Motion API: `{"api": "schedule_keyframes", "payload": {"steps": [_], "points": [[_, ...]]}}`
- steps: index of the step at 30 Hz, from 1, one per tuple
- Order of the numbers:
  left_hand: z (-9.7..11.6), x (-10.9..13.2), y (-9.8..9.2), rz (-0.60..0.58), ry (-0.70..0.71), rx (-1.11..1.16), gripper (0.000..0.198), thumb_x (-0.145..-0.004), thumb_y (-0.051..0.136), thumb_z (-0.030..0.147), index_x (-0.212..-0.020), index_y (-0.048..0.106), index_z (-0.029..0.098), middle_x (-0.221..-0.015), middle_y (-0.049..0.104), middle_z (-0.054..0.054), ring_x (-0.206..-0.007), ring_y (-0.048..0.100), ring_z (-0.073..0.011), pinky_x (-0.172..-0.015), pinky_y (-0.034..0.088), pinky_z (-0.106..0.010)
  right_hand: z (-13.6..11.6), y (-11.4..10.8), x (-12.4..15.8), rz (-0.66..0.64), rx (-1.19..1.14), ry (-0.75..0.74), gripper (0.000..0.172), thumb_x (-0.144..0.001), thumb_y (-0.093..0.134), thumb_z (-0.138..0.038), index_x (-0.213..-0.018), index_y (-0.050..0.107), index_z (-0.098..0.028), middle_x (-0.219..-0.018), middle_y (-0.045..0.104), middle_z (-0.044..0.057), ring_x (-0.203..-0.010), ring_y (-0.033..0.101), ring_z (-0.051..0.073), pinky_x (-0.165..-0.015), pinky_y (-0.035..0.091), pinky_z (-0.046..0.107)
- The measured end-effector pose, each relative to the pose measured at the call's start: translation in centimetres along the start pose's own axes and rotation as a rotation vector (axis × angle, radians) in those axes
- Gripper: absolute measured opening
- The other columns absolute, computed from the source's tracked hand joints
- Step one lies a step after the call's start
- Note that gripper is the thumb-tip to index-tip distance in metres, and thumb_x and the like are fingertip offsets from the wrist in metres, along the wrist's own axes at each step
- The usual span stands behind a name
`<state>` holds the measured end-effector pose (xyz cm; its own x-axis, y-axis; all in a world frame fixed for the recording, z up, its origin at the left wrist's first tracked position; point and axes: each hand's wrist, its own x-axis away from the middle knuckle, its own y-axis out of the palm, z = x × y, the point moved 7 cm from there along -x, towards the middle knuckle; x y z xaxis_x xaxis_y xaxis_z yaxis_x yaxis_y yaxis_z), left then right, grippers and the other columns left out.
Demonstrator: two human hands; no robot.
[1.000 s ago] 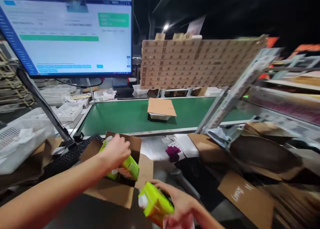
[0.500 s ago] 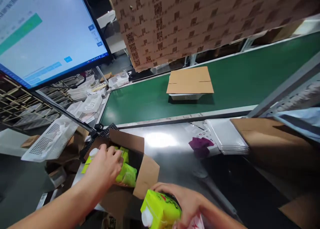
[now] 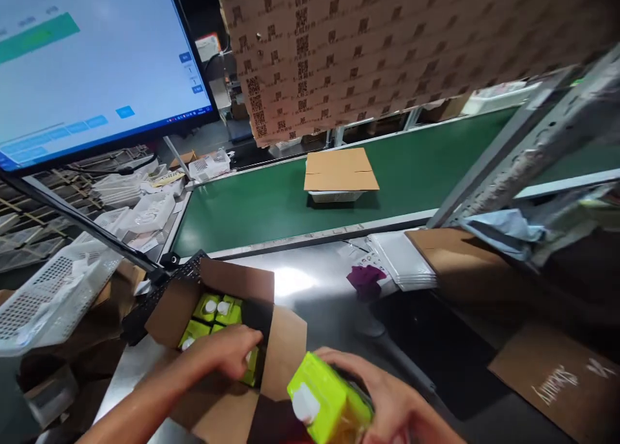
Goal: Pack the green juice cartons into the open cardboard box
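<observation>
Left hand (image 3: 231,352): fingers curled down onto a green carton (image 3: 252,365) inside the open cardboard box (image 3: 242,279), at 7 o'clock in view. Right hand (image 3: 387,402): closed around a second lime-green carton with white cap (image 3: 327,405), held just outside the box's right flap, at 6 o'clock. More capped cartons (image 3: 217,308) stand upright in the box. Steel table (image 3: 314,295) beneath. Purple item (image 3: 365,279) at centre. Green conveyor (image 3: 252,202) at 12 o'clock carries a flat cardboard parcel (image 3: 340,171). Monitor (image 3: 92,63) at 10 o'clock.
</observation>
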<state>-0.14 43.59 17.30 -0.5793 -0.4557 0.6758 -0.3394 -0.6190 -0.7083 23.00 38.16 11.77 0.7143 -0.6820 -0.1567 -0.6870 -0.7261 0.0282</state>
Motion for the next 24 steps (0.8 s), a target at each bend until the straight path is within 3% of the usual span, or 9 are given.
{"api": "schedule_keyframes", "payload": {"steps": [3, 6, 8, 10, 12, 16, 19, 22, 24], "points": [[-1.5, 1.7, -1.4, 0.138, 0.015, 0.097, 0.045, -0.084, 0.056, 0.012, -0.128, 0.069, 0.015, -0.127, 0.076, -0.016, -0.118, 0.073, -0.0342, -0.097, 0.061, -0.043, 1.1, -1.6, 3.8, 0.304, 0.037, 0.148, 0.11, -0.048, 0.096, -0.066, -0.144, 0.065, -0.022, -0.149, 0.054, 0.021, -0.137, 0.05, 0.049, -0.12, 0.033, 0.062], [-1.2, 5.0, -5.5, 0.639, 0.085, 0.416, 0.032, -0.096, 0.057, 0.026, -0.124, 0.071, 0.017, -0.125, 0.076, -0.013, -0.117, 0.071, -0.0281, -0.101, 0.057, -0.042, 0.7, -2.8, 6.4, 0.623, 0.094, 0.27, 0.102, -0.045, 0.096, -0.062, -0.135, 0.069, -0.023, -0.139, 0.059, 0.024, -0.132, 0.052, 0.052, -0.117, 0.038, 0.065], [0.5, 7.0, -7.3, 0.874, 0.278, 0.638, 0.05, -0.09, 0.074, 0.039, -0.136, 0.066, 0.02, -0.142, 0.067, -0.014, -0.131, 0.063, -0.0285, -0.11, 0.053, -0.043, -1.0, -2.5, 5.7, 0.705, 0.077, 0.228, 0.088, -0.043, 0.097, -0.061, -0.12, 0.073, -0.025, -0.119, 0.067, 0.019, -0.117, 0.06, 0.047, -0.111, 0.045, 0.062], [3.5, 7.2, -7.7, 0.81, 0.519, 0.741, 0.095, -0.075, 0.091, 0.046, -0.157, 0.048, 0.025, -0.168, 0.041, -0.015, -0.154, 0.04, -0.0322, -0.127, 0.037, -0.049, -2.7, -1.4, 3.6, 0.707, 0.005, 0.174, 0.08, -0.045, 0.097, -0.062, -0.111, 0.072, -0.024, -0.102, 0.068, 0.012, -0.101, 0.065, 0.04, -0.1, 0.053, 0.058], [5.7, 6.5, -7.4, 0.666, 0.654, 0.926, 0.12, -0.067, 0.096, 0.048, -0.166, 0.03, 0.027, -0.173, 0.032, -0.015, -0.158, 0.034, -0.0345, -0.132, 0.027, -0.055, -4.1, -0.2, 0.9, 0.681, -0.087, 0.147, 0.074, -0.048, 0.099, -0.061, -0.107, 0.073, -0.023, -0.096, 0.068, 0.01, -0.091, 0.066, 0.035, -0.087, 0.058, 0.051], [5.1, 6.6, -7.1, 0.637, 0.688, 1.489, 0.106, -0.059, 0.101, 0.034, -0.15, 0.046, 0.026, -0.14, 0.068, -0.009, -0.125, 0.066, -0.0257, -0.109, 0.054, -0.037, -7.4, 3.2, -4.3, 0.535, -0.264, 0.045, 0.077, -0.059, 0.096, -0.063, -0.119, 0.074, -0.022, -0.103, 0.071, 0.01, -0.09, 0.066, 0.029, -0.08, 0.055, 0.04], [3.9, 8.8, -7.1, 0.71, 0.753, 1.597, 0.094, -0.056, 0.1, 0.019, -0.134, 0.05, 0.029, -0.117, 0.074, -0.002, -0.1, 0.071, -0.0182, -0.084, 0.058, -0.025, -10.1, 5.8, -7.2, 0.424, -0.235, -0.062, 0.071, -0.074, 0.089, -0.066, -0.127, 0.073, -0.02, -0.109, 0.071, 0.009, -0.094, 0.066, 0.027, -0.084, 0.053, 0.036], [2.8, 11.4, -7.4, 0.844, 0.721, 1.617, 0.098, -0.053, 0.099, 0.014, -0.135, 0.048, 0.032, -0.116, 0.072, 0.0, -0.093, 0.072, -0.0157, -0.077, 0.059, -0.021, -11.9, 6.9, -8.6, 0.493, -0.24, -0.165, 0.05, -0.089, 0.081, -0.062, -0.115, 0.078, -0.02, -0.109, 0.072, 0.01, -0.093, 0.068, 0.025, -0.083, 0.054, 0.034], [1.9, 13.0, -7.6, 0.958, 0.595, 1.621, 0.109, -0.047, 0.1, 0.017, -0.141, 0.048, 0.032, -0.123, 0.07, 0.001, -0.099, 0.072, -0.0162, -0.082, 0.059, -0.02, -12.3, 6.2, -8.4, 0.612, -0.288, -0.184, 0.047, -0.094, 0.074, -0.063, -0.116, 0.078, -0.022, -0.121, 0.071, 0.012, -0.102, 0.069, 0.029, -0.092, 0.057, 0.041]]}}
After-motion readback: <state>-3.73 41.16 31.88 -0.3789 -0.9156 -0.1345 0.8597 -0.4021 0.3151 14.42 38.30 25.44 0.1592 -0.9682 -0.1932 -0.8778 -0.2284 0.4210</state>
